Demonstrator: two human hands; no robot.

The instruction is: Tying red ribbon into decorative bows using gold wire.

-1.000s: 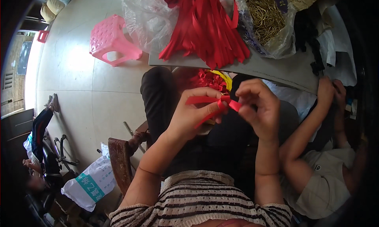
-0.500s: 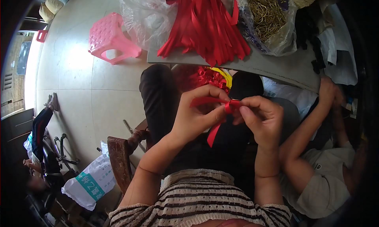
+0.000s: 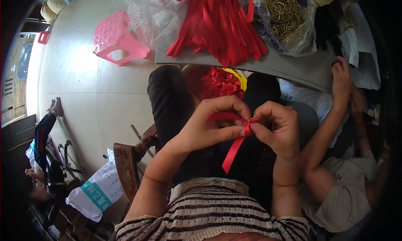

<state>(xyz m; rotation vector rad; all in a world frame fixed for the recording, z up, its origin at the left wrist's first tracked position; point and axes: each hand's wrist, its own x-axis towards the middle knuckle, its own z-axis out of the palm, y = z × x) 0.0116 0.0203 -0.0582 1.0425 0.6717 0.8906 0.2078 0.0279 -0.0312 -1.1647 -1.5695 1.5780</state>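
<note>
Above my lap, both hands pinch one red ribbon [image 3: 234, 154] that is looped and folded between my fingertips. My left hand [image 3: 217, 120] has thumb and forefinger closed on the fold, with one length of ribbon curving behind the thumb and a tail hanging down. Close against it, my right hand [image 3: 277, 125] grips the ribbon's other side between thumb and fingers. A thin gold-coloured bit shows at the fingertips; its shape is too small to tell. Beyond my hands, many small red ribbon bows [image 3: 222, 82] lie in a container between my knees.
A grey table [image 3: 289, 71] carries a bundle of red ribbons [image 3: 217, 29], a clear plastic bag [image 3: 157, 19] and a bag of gold cords [image 3: 282, 14]. Left stands a pink stool [image 3: 115, 35]. At right, a co-worker's arm [image 3: 324, 136] reaches to the table edge.
My hands have drawn closer together and slightly lower, and the ribbon's tail hangs longer. The co-worker's hand has moved up toward the table edge.
</note>
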